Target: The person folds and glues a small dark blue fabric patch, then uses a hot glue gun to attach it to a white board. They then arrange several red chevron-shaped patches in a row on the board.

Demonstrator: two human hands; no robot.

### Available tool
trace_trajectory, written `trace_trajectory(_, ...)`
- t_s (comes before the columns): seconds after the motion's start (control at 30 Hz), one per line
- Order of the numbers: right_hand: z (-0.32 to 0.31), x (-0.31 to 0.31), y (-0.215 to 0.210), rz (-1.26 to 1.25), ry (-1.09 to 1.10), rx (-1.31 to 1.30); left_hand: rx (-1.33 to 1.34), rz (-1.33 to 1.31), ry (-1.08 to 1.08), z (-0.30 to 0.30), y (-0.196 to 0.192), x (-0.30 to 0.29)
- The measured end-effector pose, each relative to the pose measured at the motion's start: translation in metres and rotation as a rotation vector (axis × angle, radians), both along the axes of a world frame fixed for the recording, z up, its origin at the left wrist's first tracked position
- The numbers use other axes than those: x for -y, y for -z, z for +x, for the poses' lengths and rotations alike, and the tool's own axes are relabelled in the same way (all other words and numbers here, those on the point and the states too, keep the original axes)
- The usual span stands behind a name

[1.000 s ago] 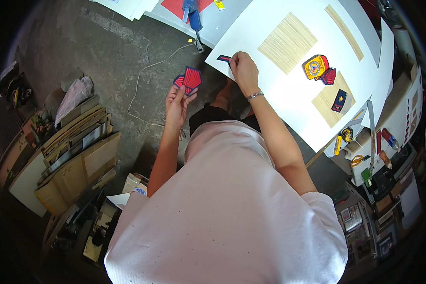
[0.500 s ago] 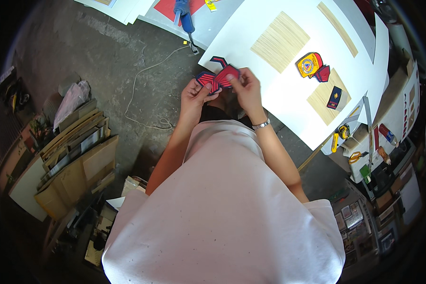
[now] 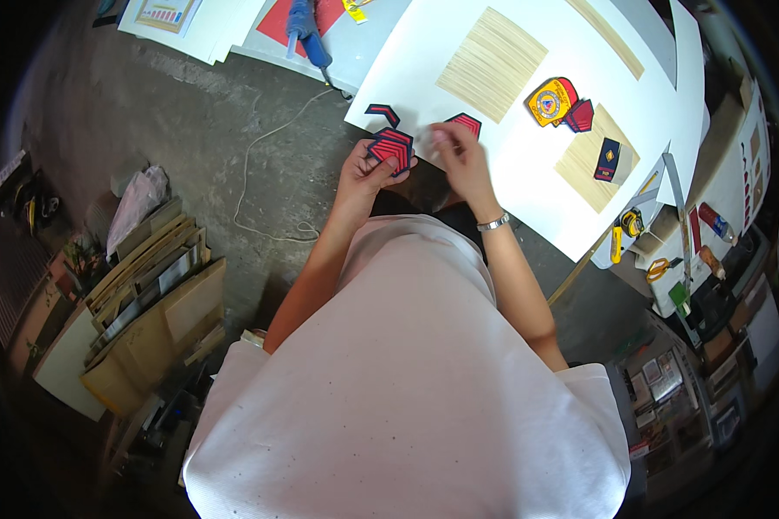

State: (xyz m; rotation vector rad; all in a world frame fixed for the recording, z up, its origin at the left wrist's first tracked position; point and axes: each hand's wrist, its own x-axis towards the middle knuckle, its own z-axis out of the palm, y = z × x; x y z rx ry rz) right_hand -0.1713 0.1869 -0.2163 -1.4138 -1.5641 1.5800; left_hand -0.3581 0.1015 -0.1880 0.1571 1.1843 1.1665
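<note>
My left hand (image 3: 361,183) is closed on several red-and-navy chevron patches (image 3: 391,149), overlapping, with the thumb across the front one. A smaller chevron patch (image 3: 383,113) lies at the white board's near-left corner, just beyond that hand. My right hand (image 3: 467,171), a metal-banded watch on its wrist, is over the board's near edge. Its fingertips are smeared by motion, and I cannot tell whether they hold anything. Directly behind its fingers is another red-and-navy patch (image 3: 466,123), partly hidden by the hand.
On the white board (image 3: 528,190) are wood-grain sheets (image 3: 493,65), a yellow round-badge patch (image 3: 549,102), a dark red patch (image 3: 582,116) and a navy patch (image 3: 608,160). A blue glue gun (image 3: 306,33) lies far left. Tape measure (image 3: 633,223) and orange scissors (image 3: 659,269) sit right.
My hands have moved apart. The large red patch that was between my right fingers is now behind them over the board, while the left hand keeps its patches.
</note>
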Motion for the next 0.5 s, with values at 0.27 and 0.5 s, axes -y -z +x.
trace_trajectory(0.27, 0.005, -0.003, 0.009, -0.362, 0.132, -0.043, 0.014, -0.096, 0.05, 0.01, 0.013, 0.002)
trace_trajectory(0.5, 0.012, -0.001, 0.032, -0.034, 0.064, 0.257, -0.239, -0.125, 0.117, -0.008, 0.056, 0.029)
